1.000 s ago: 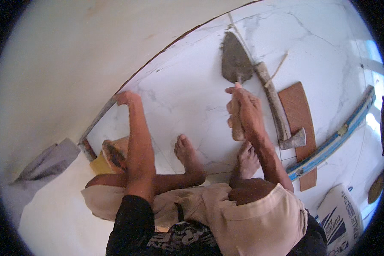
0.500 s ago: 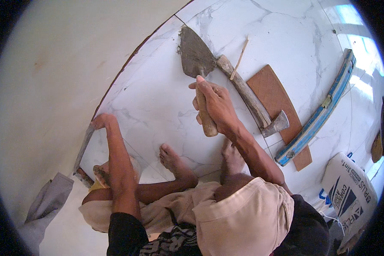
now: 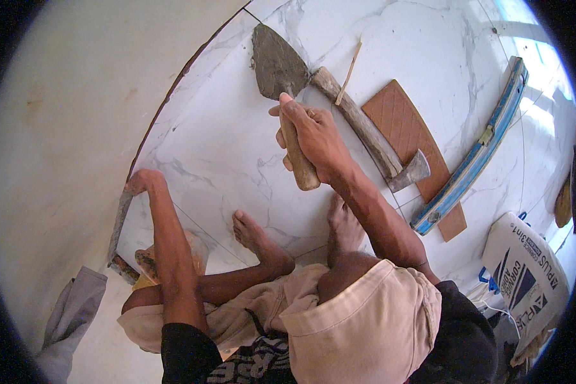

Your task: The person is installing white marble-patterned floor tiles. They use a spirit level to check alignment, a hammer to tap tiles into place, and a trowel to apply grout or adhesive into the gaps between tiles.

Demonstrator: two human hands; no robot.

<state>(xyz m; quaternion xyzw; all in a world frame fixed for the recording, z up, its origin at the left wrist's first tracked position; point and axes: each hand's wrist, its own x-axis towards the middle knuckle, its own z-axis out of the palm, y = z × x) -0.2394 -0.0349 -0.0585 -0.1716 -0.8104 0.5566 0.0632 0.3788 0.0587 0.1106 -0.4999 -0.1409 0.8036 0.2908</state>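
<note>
My right hand (image 3: 313, 137) is closed round the wooden handle (image 3: 298, 153) of a pointed trowel, the thumb laid along its top. Grey mortar coats the trowel blade (image 3: 278, 63), which points away from me over the white marbled floor tiles. The blade's right corner is beside the end of a hatchet's handle (image 3: 358, 121). At the far left, my left hand (image 3: 145, 182) bends down at the foot of the wall, at the upper end of a narrow grey strip (image 3: 121, 217). Its fingertips are hidden, so I cannot tell whether they grip anything.
A thin wooden stick (image 3: 349, 72) touches the hatchet handle. Right of it are a brown tile (image 3: 395, 115) and a long blue bar (image 3: 480, 150) lying across it. A white bag (image 3: 525, 269) stands at lower right. Grey cloth (image 3: 77, 307) and a pale wall (image 3: 77, 109) are left.
The whole view has shifted slightly, so the floor and tools sit higher and further left. My right hand still holds the trowel near the hatchet; my left hand stays at the wall.
</note>
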